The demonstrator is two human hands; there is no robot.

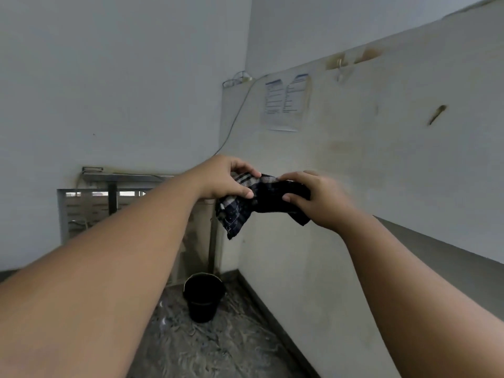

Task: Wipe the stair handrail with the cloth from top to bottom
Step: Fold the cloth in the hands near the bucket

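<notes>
Cloth (261, 197): limp, light; left hand (226, 178) and right hand (321, 200) pinch opposite ends; bunch mid-fold for wiping.

This is a bare, utilitarian corner inside a building, a back or service area by its look rather than a furnished room. The pale painted walls (109, 77) are unadorned and scuffed, and the right-hand wall panel (381, 159) is stained. Two printed sheets (286, 103) are stuck to it, a loose cable (237, 115) runs down the corner, and a small hook (339, 69) hangs above. A black bucket (203, 297) stands on the mottled floor (218, 350) near a metal frame (122, 177) with a grille (81, 208).
</notes>
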